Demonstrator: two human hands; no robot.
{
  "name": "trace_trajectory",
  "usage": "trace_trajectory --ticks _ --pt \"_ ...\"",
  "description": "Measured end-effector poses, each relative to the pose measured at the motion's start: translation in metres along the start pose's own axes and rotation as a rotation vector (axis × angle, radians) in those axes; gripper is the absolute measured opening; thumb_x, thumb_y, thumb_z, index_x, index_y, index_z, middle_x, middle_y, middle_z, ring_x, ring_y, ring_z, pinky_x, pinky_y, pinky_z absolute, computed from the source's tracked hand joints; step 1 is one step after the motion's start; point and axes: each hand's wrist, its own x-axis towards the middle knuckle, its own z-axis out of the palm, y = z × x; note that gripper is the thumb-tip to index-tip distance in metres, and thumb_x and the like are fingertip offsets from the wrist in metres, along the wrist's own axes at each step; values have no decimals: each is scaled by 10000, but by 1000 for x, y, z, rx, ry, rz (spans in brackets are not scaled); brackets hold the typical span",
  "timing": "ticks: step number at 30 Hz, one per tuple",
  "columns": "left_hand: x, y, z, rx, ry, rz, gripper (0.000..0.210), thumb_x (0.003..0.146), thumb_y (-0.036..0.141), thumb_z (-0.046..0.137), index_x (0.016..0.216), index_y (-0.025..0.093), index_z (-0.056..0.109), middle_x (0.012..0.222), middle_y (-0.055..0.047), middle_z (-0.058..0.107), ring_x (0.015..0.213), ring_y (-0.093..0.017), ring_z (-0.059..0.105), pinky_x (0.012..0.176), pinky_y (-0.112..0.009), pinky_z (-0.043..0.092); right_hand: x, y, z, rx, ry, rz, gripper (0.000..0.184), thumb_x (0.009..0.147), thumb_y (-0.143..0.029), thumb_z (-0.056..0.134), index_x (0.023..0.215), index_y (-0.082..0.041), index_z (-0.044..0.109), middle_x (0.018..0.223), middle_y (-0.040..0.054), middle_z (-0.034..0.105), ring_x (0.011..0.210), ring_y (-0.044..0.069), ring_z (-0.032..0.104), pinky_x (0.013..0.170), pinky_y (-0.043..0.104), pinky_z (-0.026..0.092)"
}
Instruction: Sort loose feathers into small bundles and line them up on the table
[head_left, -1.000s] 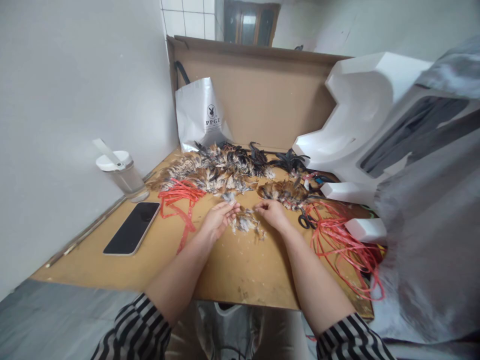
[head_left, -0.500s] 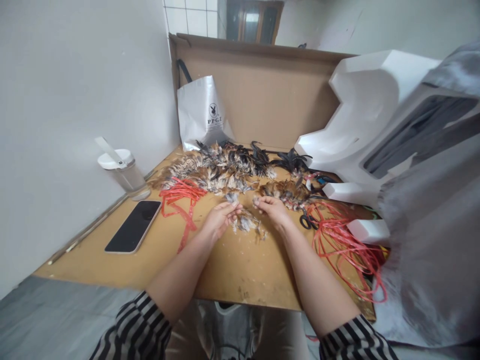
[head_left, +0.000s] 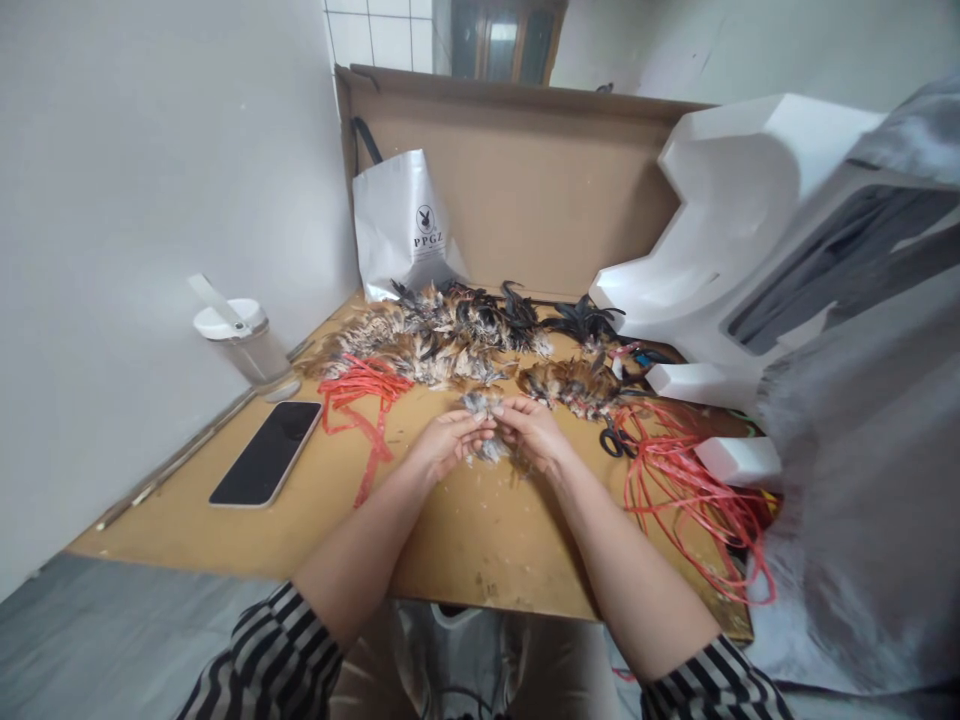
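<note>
My left hand (head_left: 455,440) and my right hand (head_left: 531,432) meet over the middle of the table, both closed in a pinch. Between their fingertips is a small tuft of grey feathers (head_left: 477,401). Some loose pale feathers (head_left: 491,449) lie on the board just below the fingers. Beyond my hands spreads a long heap of brown, white and black feathers (head_left: 442,350). A smaller bunch of brown feathers (head_left: 574,385) rests to the right of my right hand. What sits right under the fingertips is partly hidden.
Red plastic strips lie left (head_left: 364,385) and right (head_left: 690,480), the latter beside black-handled scissors (head_left: 616,438). A phone (head_left: 268,453) and a lidded cup (head_left: 246,345) stand at left. At the back are a silver bag (head_left: 397,220), cardboard (head_left: 555,190) and white foam (head_left: 735,220).
My right hand has moved left to meet my left hand, which has shifted slightly right. The fingertips of both now come together at the grey feathers.
</note>
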Motion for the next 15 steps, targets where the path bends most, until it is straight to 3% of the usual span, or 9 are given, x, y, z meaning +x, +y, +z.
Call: trace_trajectory --ticks 15 --pt "-1 -2 3 97 -46 47 176 627 225 676 720 80 637 636 -57 624 539 -64 559 508 -145 420 0 6 6 -12 48 -8 284 538 -353 708 649 -159 533 490 -43 526 401 51 402 414 184 258"
